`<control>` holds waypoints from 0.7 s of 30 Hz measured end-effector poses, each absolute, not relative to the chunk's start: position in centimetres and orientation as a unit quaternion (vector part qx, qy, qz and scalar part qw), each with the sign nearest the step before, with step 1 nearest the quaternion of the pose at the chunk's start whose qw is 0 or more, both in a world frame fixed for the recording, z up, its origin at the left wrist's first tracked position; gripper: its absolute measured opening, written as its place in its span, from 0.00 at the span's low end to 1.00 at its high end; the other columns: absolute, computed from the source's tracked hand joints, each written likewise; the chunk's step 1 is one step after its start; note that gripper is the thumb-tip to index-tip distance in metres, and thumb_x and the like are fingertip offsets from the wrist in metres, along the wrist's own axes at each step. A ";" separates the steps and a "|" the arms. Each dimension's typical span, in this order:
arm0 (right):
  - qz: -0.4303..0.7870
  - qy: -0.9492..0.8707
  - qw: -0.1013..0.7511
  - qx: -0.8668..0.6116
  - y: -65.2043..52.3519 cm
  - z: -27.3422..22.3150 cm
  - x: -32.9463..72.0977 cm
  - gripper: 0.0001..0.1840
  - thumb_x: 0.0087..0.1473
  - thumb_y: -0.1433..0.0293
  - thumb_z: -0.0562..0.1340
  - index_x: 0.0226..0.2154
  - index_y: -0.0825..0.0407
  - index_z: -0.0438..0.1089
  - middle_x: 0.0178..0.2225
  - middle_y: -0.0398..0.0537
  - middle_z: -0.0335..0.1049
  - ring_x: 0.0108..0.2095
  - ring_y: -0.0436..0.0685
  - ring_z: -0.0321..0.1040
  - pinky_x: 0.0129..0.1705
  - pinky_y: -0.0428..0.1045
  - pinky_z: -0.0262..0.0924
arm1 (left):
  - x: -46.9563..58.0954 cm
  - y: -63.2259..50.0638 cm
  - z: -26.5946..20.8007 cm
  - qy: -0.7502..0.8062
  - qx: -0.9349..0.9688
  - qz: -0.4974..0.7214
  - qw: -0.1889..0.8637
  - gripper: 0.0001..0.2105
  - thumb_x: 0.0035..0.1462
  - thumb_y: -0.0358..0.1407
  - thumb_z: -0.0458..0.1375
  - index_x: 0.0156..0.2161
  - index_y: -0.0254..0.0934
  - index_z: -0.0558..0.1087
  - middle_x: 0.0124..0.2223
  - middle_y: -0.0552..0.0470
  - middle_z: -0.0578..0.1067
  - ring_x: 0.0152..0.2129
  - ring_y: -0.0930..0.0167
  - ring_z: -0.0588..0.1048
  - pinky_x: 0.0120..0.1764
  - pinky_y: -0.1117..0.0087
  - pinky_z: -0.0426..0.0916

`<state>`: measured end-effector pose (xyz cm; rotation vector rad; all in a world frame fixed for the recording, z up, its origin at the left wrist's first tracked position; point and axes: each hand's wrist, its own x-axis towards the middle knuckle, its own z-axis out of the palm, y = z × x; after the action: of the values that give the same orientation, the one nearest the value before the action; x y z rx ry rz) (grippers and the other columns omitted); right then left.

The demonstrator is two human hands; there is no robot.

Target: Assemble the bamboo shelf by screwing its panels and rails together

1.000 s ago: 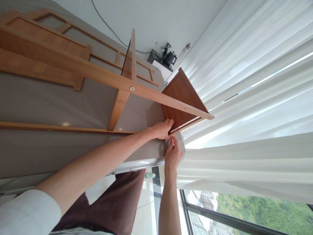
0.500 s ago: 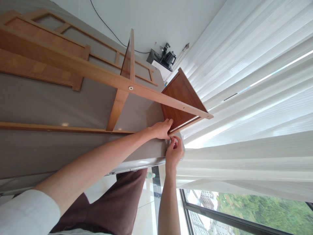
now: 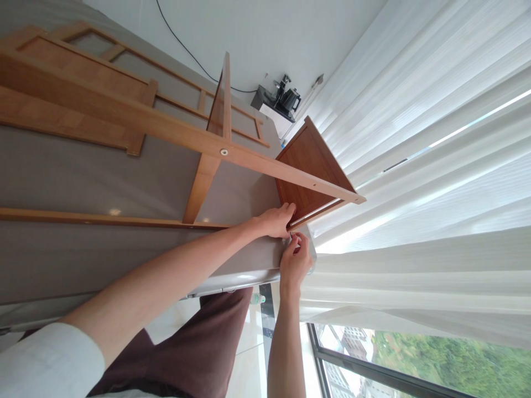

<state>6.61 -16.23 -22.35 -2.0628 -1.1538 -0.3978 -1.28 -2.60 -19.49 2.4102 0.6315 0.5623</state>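
A wooden frame with long rails [image 3: 174, 126] and cross panels rests on a grey surface [image 3: 166, 179]. At its right end stands a brown wooden shelf panel [image 3: 309, 166]. My left hand [image 3: 277, 221] is closed around the lower rail [image 3: 136, 217] where it meets that panel's near corner, thumb and fingers on either side. Just below the corner, my right hand [image 3: 296, 255] pinches something thin and small against the rail's end. Its fingertips cover most of it, so its kind does not show. A round fitting [image 3: 224, 152] sits in the upper rail.
Flat wooden lattice parts [image 3: 166, 97] and a panel piece [image 3: 78, 119] lie on the grey surface at the left and back. A black kettle [image 3: 289, 101] stands on a small cabinet by the wall. White curtains [image 3: 415, 166] hang close on the right, above a window [image 3: 415, 359].
The view has shifted very slightly. Both hands stay at the same corner, the right fingers still pinched there with only a small movement.
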 end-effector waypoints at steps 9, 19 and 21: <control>-0.162 -0.453 0.357 -0.801 -16.4 -22.4 6.6 0.21 0.66 0.58 0.50 0.46 0.51 0.72 0.37 0.49 0.77 0.28 0.52 0.69 0.34 0.47 0.57 | -1.3 -2.7 -19.4 0.239 0.905 0.206 0.286 0.25 0.49 0.43 0.62 0.49 0.37 0.58 0.51 0.43 0.70 0.36 0.62 0.77 0.33 0.64 0.69; -0.172 -0.425 0.373 -0.807 -16.6 -22.4 6.2 0.21 0.66 0.56 0.51 0.46 0.50 0.74 0.34 0.48 0.77 0.29 0.54 0.71 0.34 0.46 0.58 | -1.5 -2.7 -19.2 0.239 0.907 0.200 0.284 0.27 0.48 0.42 0.63 0.50 0.36 0.58 0.51 0.42 0.70 0.37 0.61 0.77 0.33 0.64 0.69; -0.170 -0.425 0.373 -0.807 -16.6 -22.4 6.2 0.21 0.66 0.56 0.51 0.46 0.50 0.74 0.34 0.48 0.77 0.29 0.54 0.71 0.34 0.46 0.58 | -1.5 -2.7 -19.2 0.239 0.906 0.200 0.285 0.27 0.48 0.43 0.63 0.50 0.36 0.58 0.52 0.42 0.70 0.37 0.61 0.77 0.33 0.64 0.70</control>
<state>6.21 -16.58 -22.36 -2.0674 -1.0879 -0.4361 -1.53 -2.69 -19.18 2.4236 0.6394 0.5336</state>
